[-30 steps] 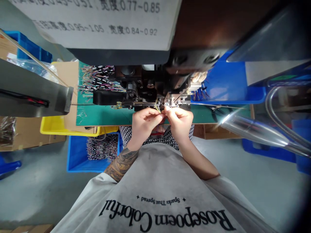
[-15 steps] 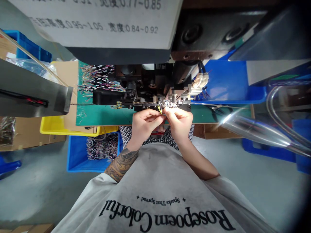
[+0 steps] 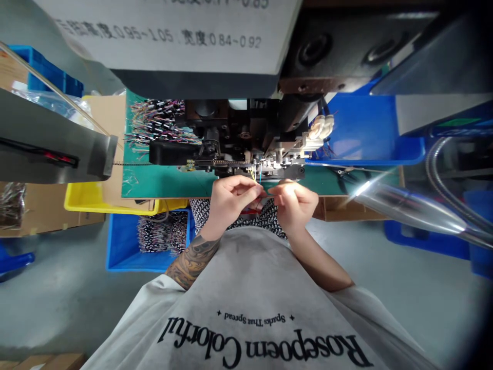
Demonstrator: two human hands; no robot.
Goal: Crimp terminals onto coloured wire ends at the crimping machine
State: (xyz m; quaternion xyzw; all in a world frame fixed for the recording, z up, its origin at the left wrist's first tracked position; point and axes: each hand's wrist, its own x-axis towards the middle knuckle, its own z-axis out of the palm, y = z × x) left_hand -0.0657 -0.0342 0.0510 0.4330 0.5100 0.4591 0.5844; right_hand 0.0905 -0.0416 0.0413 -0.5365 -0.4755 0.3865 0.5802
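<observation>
My left hand [image 3: 229, 200] and my right hand [image 3: 295, 203] meet fingertip to fingertip just in front of a black crimping machine [image 3: 231, 139]. Both pinch a small bundle of thin wires [image 3: 256, 176], yellow and blue strands pointing up toward the machine's metal die [image 3: 275, 163]. A strip of terminals [image 3: 227, 163] runs in from the left along the machine's front. My left forearm carries a tattoo. Red wire shows below my fingers.
A green mat [image 3: 165, 182] covers the bench. Finished multicoloured wires [image 3: 157, 126] lie at the left rear. A yellow bin [image 3: 80, 198] and a blue bin [image 3: 123, 246] of wires sit lower left, a blue tray [image 3: 365, 133] at right, a metal hose [image 3: 408, 210] beside it.
My right hand has drawn back a little from the die and to the right. The wire ends now stand free in front of the machine, with a blue strand showing.
</observation>
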